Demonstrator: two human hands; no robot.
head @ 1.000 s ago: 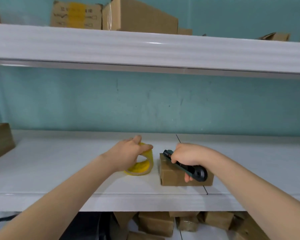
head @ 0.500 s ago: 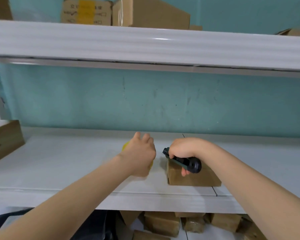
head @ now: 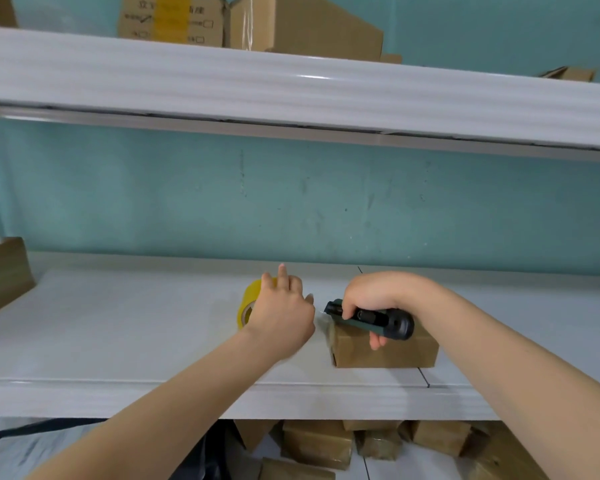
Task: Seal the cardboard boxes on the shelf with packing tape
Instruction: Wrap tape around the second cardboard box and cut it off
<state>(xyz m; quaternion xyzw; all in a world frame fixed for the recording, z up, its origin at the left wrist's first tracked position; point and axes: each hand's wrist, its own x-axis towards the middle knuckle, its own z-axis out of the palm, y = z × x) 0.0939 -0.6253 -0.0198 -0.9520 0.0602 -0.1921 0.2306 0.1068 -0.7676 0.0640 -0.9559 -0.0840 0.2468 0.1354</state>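
shelf: white middle shelf [head: 118,341], seam line running front to back right of centre
centre: small cardboard box [head: 385,353], closed, near the front edge, sitting over the seam
left of box: yellow tape roll [head: 248,301], standing on edge, near the box, not touching
far left: larger cardboard box [head: 0,275], cut off by the frame
upper shelf [head: 291,95]: several cardboard boxes [head: 305,29] on top

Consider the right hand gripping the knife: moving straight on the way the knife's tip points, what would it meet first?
Most likely the left hand, thumb side, just beyond the knife tip; the yellow tape roll lies past it. Depth is unclear, so the right hand might pass in front.
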